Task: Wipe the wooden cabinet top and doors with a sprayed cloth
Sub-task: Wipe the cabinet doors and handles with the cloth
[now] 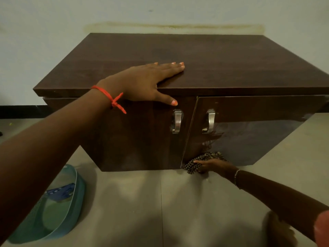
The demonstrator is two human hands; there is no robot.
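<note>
Tan-and-black nubbed cloth (204,160) is bunched in the right hand (212,164). The fingers close over it so that it bulges out above and below them, and they press it against the right door (252,132). It sits at that door's lowest inner corner, just beside the seam between the two doors and near the floor (178,202).

From the grip, nearly all of the door's face lies up and to the right, running wide towards the cabinet's far side. I judge the next strokes must travel that way. The right hand is the one to make them. The left hand (147,81) is well apart, spread flat on the cabinet top (222,56), with its thumb hooked over the front edge onto the left door (138,139), seemingly steadying the person.

Straight above the cloth, smeary streaks show on the glossy wood, and higher up the right handle (209,122) juts out. An upward pass would have to go round it. The left handle (177,122) sits just across the seam.

On the floor to the left, clear of the doors, lies a teal plastic tub (78,196).
</note>
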